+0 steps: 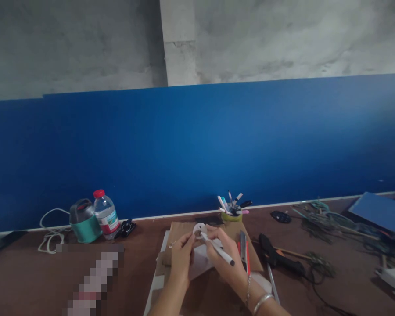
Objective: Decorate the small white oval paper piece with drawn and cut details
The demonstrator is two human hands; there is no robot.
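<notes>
My left hand (pixel 181 256) pinches the left edge of a small round white piece (pixel 200 228) that has a dark spot on it. In my right hand (pixel 224 256) is a white pen (pixel 222 252) with a dark end; its other end points at the lower part of the white piece. Both hands are close together above brown cardboard (pixel 179 229) and a white sheet (pixel 200 260). Beside my right hand lies a red and grey cutter (pixel 243 250).
Behind the hands stands a pen cup (pixel 232 216). To the right are a black glue gun (pixel 279 259), tangled wires (pixel 332 228) and a blue board (pixel 382 215). On the left stand a red-capped bottle (pixel 107 217) and a teal container (pixel 85 226). A blue partition (pixel 184 153) rises behind.
</notes>
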